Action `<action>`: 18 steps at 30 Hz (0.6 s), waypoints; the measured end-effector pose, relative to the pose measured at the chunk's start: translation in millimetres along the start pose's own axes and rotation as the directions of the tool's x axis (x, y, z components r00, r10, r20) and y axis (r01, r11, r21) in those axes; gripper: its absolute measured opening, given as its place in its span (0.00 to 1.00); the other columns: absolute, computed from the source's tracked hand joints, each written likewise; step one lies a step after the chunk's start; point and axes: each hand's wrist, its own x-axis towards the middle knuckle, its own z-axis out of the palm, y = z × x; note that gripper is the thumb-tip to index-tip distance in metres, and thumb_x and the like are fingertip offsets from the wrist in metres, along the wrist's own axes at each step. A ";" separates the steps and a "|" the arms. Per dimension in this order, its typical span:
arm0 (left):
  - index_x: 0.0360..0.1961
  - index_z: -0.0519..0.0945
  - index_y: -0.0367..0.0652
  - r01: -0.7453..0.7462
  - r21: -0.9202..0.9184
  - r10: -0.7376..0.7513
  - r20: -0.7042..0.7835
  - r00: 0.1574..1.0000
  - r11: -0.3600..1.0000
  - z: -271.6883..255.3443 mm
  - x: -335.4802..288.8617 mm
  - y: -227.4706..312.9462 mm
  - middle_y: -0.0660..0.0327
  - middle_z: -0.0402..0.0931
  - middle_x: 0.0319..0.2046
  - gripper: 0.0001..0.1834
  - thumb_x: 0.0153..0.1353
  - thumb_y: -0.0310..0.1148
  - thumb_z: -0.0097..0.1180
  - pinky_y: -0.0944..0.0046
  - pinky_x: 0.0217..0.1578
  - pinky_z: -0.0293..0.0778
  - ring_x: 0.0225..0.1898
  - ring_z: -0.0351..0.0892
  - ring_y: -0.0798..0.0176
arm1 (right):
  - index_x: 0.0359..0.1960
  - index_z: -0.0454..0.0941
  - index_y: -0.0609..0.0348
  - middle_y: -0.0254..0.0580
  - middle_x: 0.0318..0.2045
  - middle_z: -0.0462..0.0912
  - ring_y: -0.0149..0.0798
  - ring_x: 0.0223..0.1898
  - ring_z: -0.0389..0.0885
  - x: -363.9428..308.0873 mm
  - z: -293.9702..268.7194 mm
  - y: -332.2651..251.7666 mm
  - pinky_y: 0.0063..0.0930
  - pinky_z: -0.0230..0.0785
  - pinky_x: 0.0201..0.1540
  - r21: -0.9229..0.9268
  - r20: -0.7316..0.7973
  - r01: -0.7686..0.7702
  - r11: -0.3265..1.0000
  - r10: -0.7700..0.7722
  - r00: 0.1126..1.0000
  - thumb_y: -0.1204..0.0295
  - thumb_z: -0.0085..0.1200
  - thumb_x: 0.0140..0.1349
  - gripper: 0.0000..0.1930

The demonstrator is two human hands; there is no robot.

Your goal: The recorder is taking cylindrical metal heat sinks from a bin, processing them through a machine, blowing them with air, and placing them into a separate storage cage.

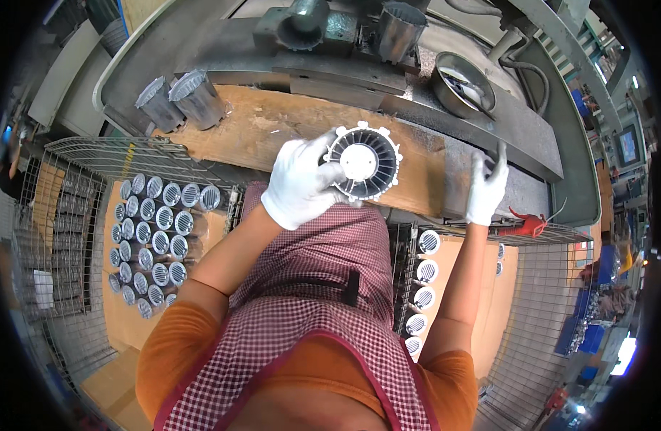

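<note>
So the biggest thing here is the grey metal machine bed with a raised rim [145, 68], filling most of the top of the frame. Next up, two wire baskets: one at lower left [79, 352], lined with tan cardboard and holding rows of silver metal cylinders with slotted round ends [161, 241], and one at lower right [539, 287] with more of those. A maroon-and-white checked apron [323, 241] takes up the lower middle.

A worn brown wooden board [265, 118] runs across the upper middle, with a long grey steel bar [488, 136] to the right.

Now the hands, both in white gloves. The left hand [301, 179], mid-frame, has a solid hold on a round metal part with dark radial fins and a pale centre [358, 164], thumb over the near rim, open face toward the camera. That part sits dead centre, in front of the board. The right hand [487, 185], right of centre, holds nothing, fingers spread wide; can't tell if it's touching anything.

Smaller stuff: a round metal bowl [481, 70] upper right, two grey finned metal cylinders [199, 104] standing upper left, and a red air gun [526, 225] just right of and below the right hand.
</note>
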 end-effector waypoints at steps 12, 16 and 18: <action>0.24 0.81 0.48 0.016 -0.262 -0.004 0.044 0.999 0.965 -21.0 11.4 44.2 0.52 0.77 0.47 0.28 0.25 0.54 0.75 0.56 0.37 0.70 0.36 0.78 0.51 | 0.71 0.52 0.57 0.46 0.52 0.75 0.38 0.53 0.73 -113.4 2.2 -25.8 0.32 0.68 0.53 0.638 0.627 -0.596 0.487 0.121 0.770 0.51 0.52 0.65 0.39; 0.25 0.81 0.48 0.024 -0.322 0.005 0.089 0.996 0.947 -14.5 12.3 50.7 0.51 0.77 0.47 0.29 0.24 0.54 0.76 0.56 0.37 0.70 0.38 0.78 0.50 | 0.72 0.45 0.51 0.48 0.68 0.58 0.50 0.67 0.61 -128.0 2.7 -45.5 0.47 0.68 0.58 0.594 0.795 -0.800 -0.081 -0.091 0.600 0.32 0.58 0.47 0.58; 0.27 0.81 0.47 0.070 -0.502 -0.009 0.123 0.992 0.862 -2.7 15.8 56.6 0.51 0.77 0.47 0.28 0.25 0.50 0.78 0.55 0.40 0.72 0.41 0.78 0.49 | 0.73 0.44 0.44 0.46 0.69 0.55 0.53 0.67 0.60 -137.4 6.8 -49.1 0.55 0.70 0.57 0.562 0.771 -0.787 -0.253 -0.183 0.609 0.31 0.61 0.42 0.60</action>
